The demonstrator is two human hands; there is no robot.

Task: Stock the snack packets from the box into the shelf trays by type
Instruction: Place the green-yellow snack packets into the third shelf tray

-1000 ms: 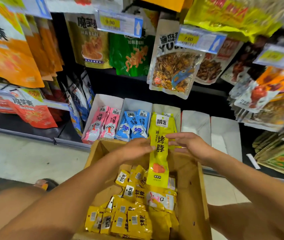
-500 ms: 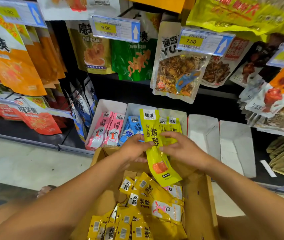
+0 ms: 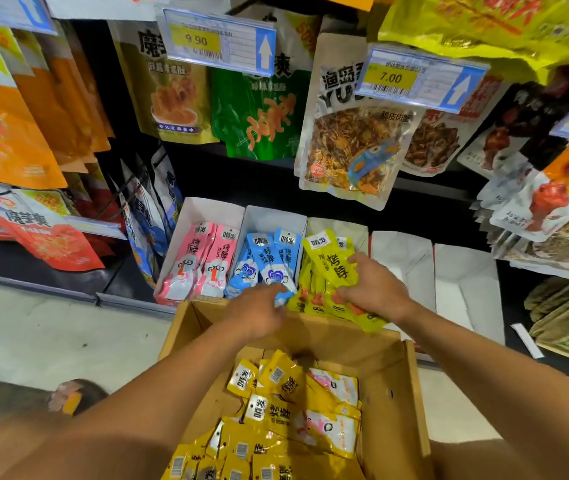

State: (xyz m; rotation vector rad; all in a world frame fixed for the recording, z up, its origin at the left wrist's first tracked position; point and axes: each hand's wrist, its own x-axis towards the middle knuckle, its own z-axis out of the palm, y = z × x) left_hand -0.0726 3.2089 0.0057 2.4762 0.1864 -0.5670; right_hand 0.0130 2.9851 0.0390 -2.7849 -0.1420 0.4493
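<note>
A cardboard box (image 3: 397, 403) below me holds several yellow snack packets (image 3: 276, 410). On the shelf stand white paper trays: one with pink packets (image 3: 203, 258), one with blue packets (image 3: 265, 261), one with yellow packets (image 3: 314, 289). My right hand (image 3: 373, 289) holds a long yellow packet (image 3: 331, 258) over the yellow tray, fingers curled on it. My left hand (image 3: 259, 310) hovers at the box's far rim by the blue tray's front, fingers relaxed and holding nothing.
Two white trays (image 3: 404, 258) (image 3: 466, 282) stand to the right of the yellow one. Hanging snack bags (image 3: 356, 140) and price tags (image 3: 220, 41) crowd the space above. Pale floor lies to the left, with a sandalled foot (image 3: 68, 398).
The yellow packet has gone from above the box up into the yellow tray. My left hand has let go of it; my right hand still holds it.
</note>
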